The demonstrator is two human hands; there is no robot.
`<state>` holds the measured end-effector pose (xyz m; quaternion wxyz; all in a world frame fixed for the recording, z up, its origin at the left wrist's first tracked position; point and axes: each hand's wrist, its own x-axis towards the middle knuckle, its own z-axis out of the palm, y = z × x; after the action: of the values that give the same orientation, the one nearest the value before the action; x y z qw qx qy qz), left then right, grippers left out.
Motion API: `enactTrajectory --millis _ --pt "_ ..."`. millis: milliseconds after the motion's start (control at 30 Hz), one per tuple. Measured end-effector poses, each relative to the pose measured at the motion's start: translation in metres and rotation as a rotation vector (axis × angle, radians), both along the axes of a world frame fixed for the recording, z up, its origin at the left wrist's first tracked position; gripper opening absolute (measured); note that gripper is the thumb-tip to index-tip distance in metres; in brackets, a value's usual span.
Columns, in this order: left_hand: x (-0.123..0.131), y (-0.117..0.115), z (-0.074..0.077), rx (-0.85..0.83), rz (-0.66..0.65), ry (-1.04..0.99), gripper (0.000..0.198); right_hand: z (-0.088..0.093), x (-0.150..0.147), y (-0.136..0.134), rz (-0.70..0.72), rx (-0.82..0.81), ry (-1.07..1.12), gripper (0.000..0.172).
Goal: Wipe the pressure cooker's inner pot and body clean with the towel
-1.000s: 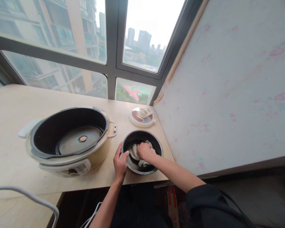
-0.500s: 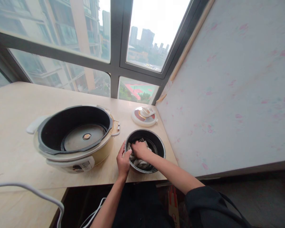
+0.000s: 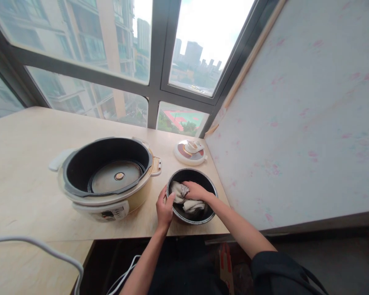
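Note:
A black inner pot point(image 3: 208, 183) stands near the front right corner of the wooden table. My left hand point(image 3: 164, 209) grips the pot's left rim, thumb inside. Inside the pot, my right hand point(image 3: 197, 191) is closed on a crumpled white cloth point(image 3: 180, 191) and presses it against the pot's inner wall. More of the cloth bunches under my wrist.
A large cream electric cooker point(image 3: 107, 178) with a dark empty cavity stands to the left of the pot. Its round white lid point(image 3: 190, 152) lies behind the pot by the window. A white cable point(image 3: 43, 252) loops at the front left. A papered wall closes the right side.
My right hand has kept moving the cloth round inside the pot, shifting from the left wall toward the middle. My left hand stays on the rim. The camera view drifted left.

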<state>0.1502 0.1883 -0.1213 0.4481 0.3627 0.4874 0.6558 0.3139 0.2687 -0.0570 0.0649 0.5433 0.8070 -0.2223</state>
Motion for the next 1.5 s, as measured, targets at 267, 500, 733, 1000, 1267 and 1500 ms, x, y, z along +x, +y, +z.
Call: enactTrajectory --millis 267,500,733,1000,1267,1500 --pt "-0.002 -0.002 0.005 0.003 -0.018 -0.012 0.054 0.003 0.002 -0.006 -0.153 -0.053 0.282 0.063" --pt "-0.003 -0.003 0.008 0.016 -0.018 0.004 0.052 0.02 0.007 -0.024 -0.234 -0.003 0.45 0.075" --pt "-0.004 -0.003 0.012 0.026 -0.029 0.015 0.053 0.049 0.031 -0.025 -0.385 0.206 0.818 0.077" --pt "-0.009 -0.005 0.025 0.004 -0.063 0.032 0.055 0.095 0.06 -0.069 -0.738 0.301 1.07 0.063" --pt "-0.023 -0.012 0.039 -0.028 -0.153 0.124 0.06 0.076 0.072 -0.14 -0.89 0.222 1.196 0.06" --pt "-0.023 -0.086 0.069 -0.041 -0.053 0.132 0.067 0.059 0.038 -0.172 -0.741 0.122 1.297 0.069"
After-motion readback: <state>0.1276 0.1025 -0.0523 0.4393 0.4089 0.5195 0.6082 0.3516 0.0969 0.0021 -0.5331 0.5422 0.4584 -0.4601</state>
